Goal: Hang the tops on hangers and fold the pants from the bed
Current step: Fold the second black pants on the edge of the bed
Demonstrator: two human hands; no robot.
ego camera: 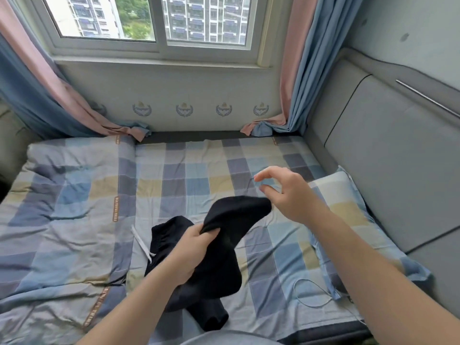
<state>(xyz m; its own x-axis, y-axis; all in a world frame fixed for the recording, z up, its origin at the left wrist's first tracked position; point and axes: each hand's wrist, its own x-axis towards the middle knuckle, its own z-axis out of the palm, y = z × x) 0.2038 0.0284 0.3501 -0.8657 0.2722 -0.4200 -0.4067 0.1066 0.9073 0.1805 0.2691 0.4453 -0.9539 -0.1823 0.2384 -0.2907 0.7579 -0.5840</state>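
Quilt (pixel 62 207): checked and rumpled, spread over the left part of the bed (pixel 199 165).
Drawstring (pixel 143 242): white, lying on the sheet just left of the waistband.
Black pants (pixel 224 257): near middle of the bed; the waistband and one leg end rest on the sheet, and the part between is lifted in a fold.
Left hand (pixel 191 250): fingers curled round a bunch of the pants' cloth, holding it up off the sheet.
Right hand (pixel 286 192): above the bed, just right of the raised fold; fingers loosely apart and holding nothing. I cannot tell if it touches the cloth.
Pillow (pixel 348 195): checked, against the grey padded headboard (pixel 398 158) on the right.
Cable (pixel 311 295): thin and white, looping on the sheet beside the pillow's near corner.
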